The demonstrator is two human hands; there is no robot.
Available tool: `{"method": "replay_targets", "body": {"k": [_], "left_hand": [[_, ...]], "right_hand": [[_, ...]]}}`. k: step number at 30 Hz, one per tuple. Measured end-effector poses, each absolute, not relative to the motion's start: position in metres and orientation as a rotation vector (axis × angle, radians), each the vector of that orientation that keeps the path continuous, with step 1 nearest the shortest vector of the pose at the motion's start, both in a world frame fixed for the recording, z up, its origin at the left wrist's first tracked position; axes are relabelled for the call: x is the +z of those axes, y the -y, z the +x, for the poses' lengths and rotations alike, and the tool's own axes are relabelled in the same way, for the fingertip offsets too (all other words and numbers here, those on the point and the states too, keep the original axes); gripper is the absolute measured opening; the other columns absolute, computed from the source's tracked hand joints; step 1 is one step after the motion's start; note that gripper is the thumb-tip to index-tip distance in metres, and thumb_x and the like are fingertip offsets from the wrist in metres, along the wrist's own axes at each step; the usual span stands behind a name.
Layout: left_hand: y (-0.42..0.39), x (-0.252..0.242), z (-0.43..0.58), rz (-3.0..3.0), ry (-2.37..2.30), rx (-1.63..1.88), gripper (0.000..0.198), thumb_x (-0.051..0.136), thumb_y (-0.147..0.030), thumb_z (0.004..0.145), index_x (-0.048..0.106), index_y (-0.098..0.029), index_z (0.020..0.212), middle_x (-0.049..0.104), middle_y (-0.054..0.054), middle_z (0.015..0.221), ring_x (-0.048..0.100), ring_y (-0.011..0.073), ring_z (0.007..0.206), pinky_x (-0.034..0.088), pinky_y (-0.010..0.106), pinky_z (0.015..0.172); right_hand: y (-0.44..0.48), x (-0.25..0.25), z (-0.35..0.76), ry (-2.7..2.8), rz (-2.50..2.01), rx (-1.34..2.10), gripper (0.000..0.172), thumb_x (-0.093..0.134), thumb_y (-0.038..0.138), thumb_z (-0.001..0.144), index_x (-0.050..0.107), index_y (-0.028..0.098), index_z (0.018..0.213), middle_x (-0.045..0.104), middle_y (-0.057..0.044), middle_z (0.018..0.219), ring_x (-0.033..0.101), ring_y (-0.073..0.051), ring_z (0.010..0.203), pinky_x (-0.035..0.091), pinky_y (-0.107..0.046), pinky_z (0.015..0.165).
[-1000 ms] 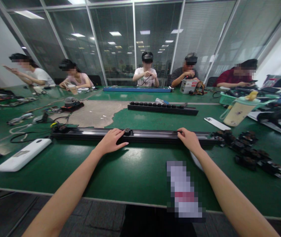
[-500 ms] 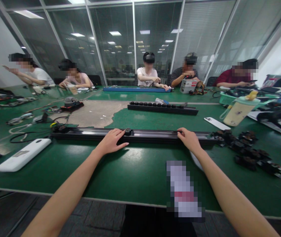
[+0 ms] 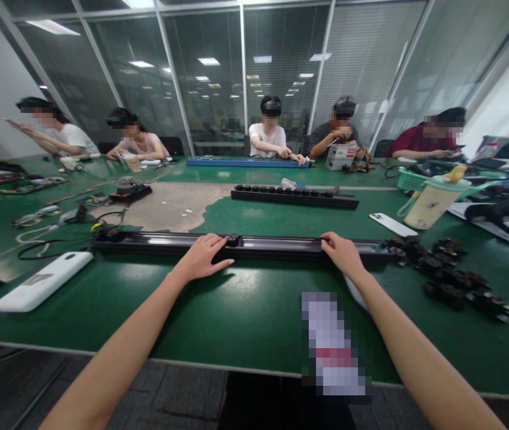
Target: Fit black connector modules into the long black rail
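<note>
A long black rail (image 3: 272,254) with a shiny channel along its top lies crosswise in front of me. One small black round-topped socket module (image 3: 233,239) sits in the channel near its middle. My left hand (image 3: 203,257) rests over the rail with fingers stretched out and thumb apart, the fingertips right beside the module. Farther right, my right hand (image 3: 339,251) has its fingers curled in a pinch on the rail; anything small between the fingertips is hidden. Loose black modules (image 3: 446,266) lie in a heap off the rail's right end.
A second black rail (image 3: 294,196) full of modules lies farther back. White phones (image 3: 43,280) (image 3: 392,224), a pixelated phone-like object (image 3: 335,343), a cream bottle (image 3: 435,203) and a green basket (image 3: 409,179) stand about. Cables lie at left. Several people sit across the table.
My hands, the rail and the module stay practically in place. Across the table, the person in white has shifted a hand slightly.
</note>
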State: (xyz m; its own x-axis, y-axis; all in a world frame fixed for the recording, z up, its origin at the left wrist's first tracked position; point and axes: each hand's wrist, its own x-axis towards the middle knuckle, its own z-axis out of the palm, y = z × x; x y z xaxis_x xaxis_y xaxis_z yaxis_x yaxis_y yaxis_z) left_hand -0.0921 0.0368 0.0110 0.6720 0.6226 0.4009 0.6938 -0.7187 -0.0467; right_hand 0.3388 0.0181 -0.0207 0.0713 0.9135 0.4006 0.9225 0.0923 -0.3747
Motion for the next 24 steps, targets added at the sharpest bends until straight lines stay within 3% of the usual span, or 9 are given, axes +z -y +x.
{"method": "replay_targets", "body": {"k": [10,24], "left_hand": [[-0.0357,0.0135,-0.0951,-2.681,1.056,-0.601,0.054,0.052,-0.054,0.092,0.064,-0.016,0.128,0.068,0.013,0.114,0.057,0.0283,0.11,0.042,0.045,0.097],[-0.0346,0.0131,-0.0941,-2.756,1.082,-0.711,0.051,0.055,-0.052,0.092,0.065,-0.018,0.128,0.069,0.012,0.115,0.059,0.0271,0.111,0.043,0.045,0.099]], "right_hand": [[-0.0173,-0.0198,0.3383,1.821,-1.808,-0.019,0.032,0.046,0.032,0.092,0.069,0.019,0.111,0.072,-0.006,0.083,0.065,-0.022,0.076,0.043,-0.03,0.073],[-0.0168,-0.0188,0.3379,1.824,-1.819,-0.017,0.032,0.047,0.032,0.092,0.069,0.019,0.111,0.073,-0.007,0.084,0.066,-0.022,0.078,0.043,-0.03,0.073]]}}
